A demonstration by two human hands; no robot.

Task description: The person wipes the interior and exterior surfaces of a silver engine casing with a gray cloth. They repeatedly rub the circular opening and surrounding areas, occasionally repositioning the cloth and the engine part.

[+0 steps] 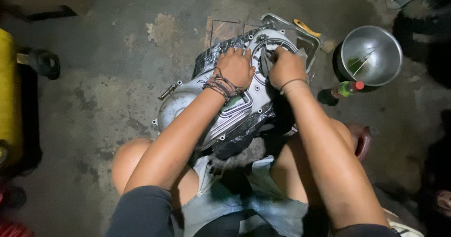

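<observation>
A silver metal engine cover lies on the concrete floor in front of my knees, resting on black plastic sheeting. My left hand presses flat on top of the cover, with braided bands around the wrist. My right hand grips a grey rag and pushes it against the round opening at the cover's far end.
A shiny metal bowl with a little green liquid stands at the right, a small bottle with a red cap beside it. A metal tray holding a yellow-handled tool sits behind the cover. A yellow object lies at the left edge.
</observation>
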